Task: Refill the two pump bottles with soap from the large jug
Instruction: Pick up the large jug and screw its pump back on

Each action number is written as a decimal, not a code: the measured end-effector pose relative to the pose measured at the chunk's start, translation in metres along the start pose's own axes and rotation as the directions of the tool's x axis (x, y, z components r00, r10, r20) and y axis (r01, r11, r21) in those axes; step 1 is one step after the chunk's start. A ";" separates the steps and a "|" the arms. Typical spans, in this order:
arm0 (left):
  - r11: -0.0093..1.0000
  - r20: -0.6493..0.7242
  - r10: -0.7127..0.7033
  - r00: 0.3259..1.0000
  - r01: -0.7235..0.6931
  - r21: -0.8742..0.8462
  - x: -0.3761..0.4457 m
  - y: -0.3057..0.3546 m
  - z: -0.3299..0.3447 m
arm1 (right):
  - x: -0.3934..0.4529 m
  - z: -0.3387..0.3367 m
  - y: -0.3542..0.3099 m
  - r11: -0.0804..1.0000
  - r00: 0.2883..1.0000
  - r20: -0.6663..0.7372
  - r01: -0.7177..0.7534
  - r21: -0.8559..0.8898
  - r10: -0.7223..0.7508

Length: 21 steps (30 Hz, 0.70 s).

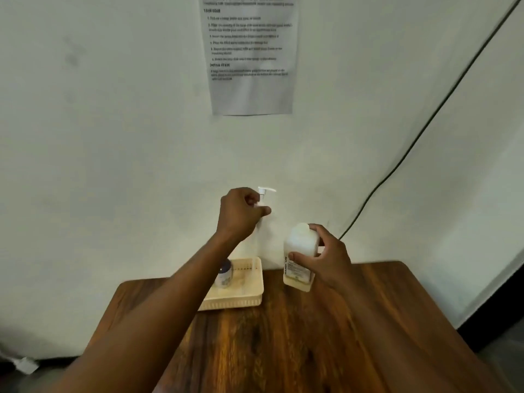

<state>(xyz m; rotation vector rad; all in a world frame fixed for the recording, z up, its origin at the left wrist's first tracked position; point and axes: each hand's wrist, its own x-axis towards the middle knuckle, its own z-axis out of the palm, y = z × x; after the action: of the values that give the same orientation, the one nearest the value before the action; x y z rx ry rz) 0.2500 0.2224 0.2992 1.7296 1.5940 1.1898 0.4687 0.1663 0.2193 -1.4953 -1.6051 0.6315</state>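
My left hand [241, 214] is raised above the table and grips a white pump head [265, 194] by its collar, the nozzle pointing right and the thin tube hanging below. To its right, my right hand [326, 259] grips a white pump bottle [299, 251] with a printed label, holding it tilted slightly with its base near the wooden table [283, 336]. The bottle's mouth is uncapped. A second small bottle with a dark cap [225, 273] stands in a cream basket [243, 296], partly hidden by my left forearm. No large jug shows.
The table stands against a white wall with a printed instruction sheet [251, 55] taped above. A dark cable [425, 123] runs diagonally down the wall on the right. The floor shows beyond the table's right edge.
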 end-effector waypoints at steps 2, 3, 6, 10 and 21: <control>0.998 -0.029 0.051 0.998 -0.052 -0.026 0.007 0.035 -0.012 | 0.004 -0.016 -0.016 0.999 0.999 -0.028 0.027 0.020 -0.027; 0.996 -0.043 0.079 0.996 -0.081 -0.034 0.010 0.053 -0.018 | 0.006 -0.024 -0.025 0.999 0.999 -0.041 0.037 0.035 -0.036; 0.982 -0.090 0.157 0.984 -0.165 -0.088 0.018 0.104 -0.040 | 0.009 -0.042 -0.049 0.996 0.995 -0.075 0.077 0.053 -0.073; 0.947 -0.158 0.271 0.949 -0.293 -0.132 0.024 0.165 -0.067 | 0.010 -0.060 -0.074 0.992 0.989 -0.089 0.118 0.039 -0.114; 0.900 -0.202 0.334 0.921 -0.375 -0.222 0.021 0.249 -0.102 | 0.010 -0.068 -0.106 0.985 0.978 -0.122 0.172 0.021 -0.169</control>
<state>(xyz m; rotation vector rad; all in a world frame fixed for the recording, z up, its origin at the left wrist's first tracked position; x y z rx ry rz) 0.2931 0.1758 0.5611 1.8373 1.1644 1.6689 0.4678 0.1467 0.3443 -1.3299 -1.6021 0.4598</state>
